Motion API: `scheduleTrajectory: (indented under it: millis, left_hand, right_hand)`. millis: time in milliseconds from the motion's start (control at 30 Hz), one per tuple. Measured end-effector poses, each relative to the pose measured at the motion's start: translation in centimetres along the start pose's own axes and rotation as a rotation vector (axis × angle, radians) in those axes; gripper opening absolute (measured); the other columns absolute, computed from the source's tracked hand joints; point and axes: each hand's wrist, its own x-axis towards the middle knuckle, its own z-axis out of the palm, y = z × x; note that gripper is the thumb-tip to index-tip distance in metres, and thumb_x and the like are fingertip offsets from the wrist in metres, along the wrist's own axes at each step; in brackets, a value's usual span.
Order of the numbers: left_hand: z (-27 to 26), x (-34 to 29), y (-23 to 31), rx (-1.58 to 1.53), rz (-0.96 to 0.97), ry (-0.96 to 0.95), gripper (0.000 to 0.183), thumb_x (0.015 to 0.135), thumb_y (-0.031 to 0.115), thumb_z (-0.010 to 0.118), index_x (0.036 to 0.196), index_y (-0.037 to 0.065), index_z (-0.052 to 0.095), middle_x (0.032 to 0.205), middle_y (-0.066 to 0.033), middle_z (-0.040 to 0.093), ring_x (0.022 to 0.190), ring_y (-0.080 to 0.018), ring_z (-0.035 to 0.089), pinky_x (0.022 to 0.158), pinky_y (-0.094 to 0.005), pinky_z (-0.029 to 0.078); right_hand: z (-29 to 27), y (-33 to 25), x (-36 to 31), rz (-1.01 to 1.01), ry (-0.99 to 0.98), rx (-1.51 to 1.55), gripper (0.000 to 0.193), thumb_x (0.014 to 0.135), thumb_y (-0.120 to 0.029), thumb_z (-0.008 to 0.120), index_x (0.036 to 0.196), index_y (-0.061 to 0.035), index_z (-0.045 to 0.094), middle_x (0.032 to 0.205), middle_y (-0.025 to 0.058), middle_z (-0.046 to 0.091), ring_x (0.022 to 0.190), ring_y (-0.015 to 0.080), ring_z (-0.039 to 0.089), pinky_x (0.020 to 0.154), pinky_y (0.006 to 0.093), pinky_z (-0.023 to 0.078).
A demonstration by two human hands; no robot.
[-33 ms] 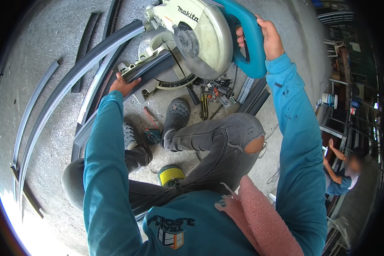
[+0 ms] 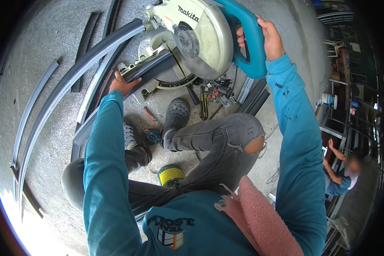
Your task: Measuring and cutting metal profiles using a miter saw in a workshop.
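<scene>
A mitre saw [image 2: 200, 38] with a cream blade guard and a teal handle [image 2: 251, 47] stands on the concrete floor in front of me. My right hand [image 2: 266, 38] is closed around that handle. A long dark metal profile [image 2: 85, 64] lies across the saw's base, running out to the left. My left hand [image 2: 121, 84] presses down on the profile just left of the blade. I am sitting on the floor with my knees bent, and my feet in grey clogs [image 2: 177, 113] are close to the saw.
Pliers and other small hand tools [image 2: 209, 96] lie beside the saw base. Several loose profiles [image 2: 30, 111] lie on the floor at left, more [image 2: 254, 96] at right. A yellow-green roll [image 2: 170, 174] sits under my leg. Another person [image 2: 343, 170] sits at right near a white bucket [image 2: 329, 100].
</scene>
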Motion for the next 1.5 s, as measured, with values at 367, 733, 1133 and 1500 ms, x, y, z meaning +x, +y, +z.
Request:
scheduleTrajectory:
  millis: [367, 733, 1133, 1500]
  left_hand:
    - [-3.1, -1.7, 3.9, 0.017, -0.113, 0.063, 0.110, 0.049, 0.069, 0.073, 0.130, 0.002, 0.040, 0.123, -0.0188, 0.054, 0.114, -0.0321, 0.054, 0.097, -0.0383, 0.042]
    - [-1.8, -1.6, 2.7, -0.052, -0.100, 0.108, 0.102, 0.049, 0.068, 0.075, 0.130, 0.012, 0.049, 0.119, -0.0139, 0.059, 0.110, -0.0263, 0.057, 0.095, -0.0350, 0.045]
    - [-2.6, -1.9, 3.1, -0.086, -0.117, 0.041, 0.097, 0.051, 0.067, 0.074, 0.129, 0.015, 0.050, 0.120, -0.0151, 0.058, 0.113, -0.0275, 0.055, 0.097, -0.0364, 0.042]
    - [-2.1, -1.3, 2.9, -0.051, -0.112, 0.052, 0.094, 0.052, 0.067, 0.073, 0.127, 0.015, 0.052, 0.118, -0.0151, 0.059, 0.112, -0.0277, 0.056, 0.097, -0.0361, 0.042]
  right_hand:
    - [-0.5, 0.7, -0.8, 0.035, -0.070, 0.087, 0.054, 0.090, -0.042, 0.032, 0.111, 0.0015, 0.056, 0.097, 0.0159, 0.062, 0.086, 0.0236, 0.061, 0.077, 0.0361, 0.050]
    - [1.1, 2.2, -1.6, 0.026, 0.154, -0.024, 0.046, 0.087, -0.040, 0.039, 0.101, 0.0007, 0.056, 0.077, 0.0114, 0.059, 0.063, 0.0190, 0.057, 0.059, 0.0329, 0.048]
    - [2.7, 5.6, -3.2, -0.017, 0.255, -0.167, 0.034, 0.085, -0.031, 0.060, 0.101, -0.0018, 0.057, 0.069, 0.0069, 0.057, 0.056, 0.0134, 0.055, 0.051, 0.0278, 0.047]
    - [2.7, 4.8, -2.8, -0.045, 0.252, -0.232, 0.026, 0.082, -0.025, 0.066, 0.091, -0.0017, 0.058, 0.066, 0.0049, 0.057, 0.054, 0.0123, 0.055, 0.050, 0.0277, 0.047]
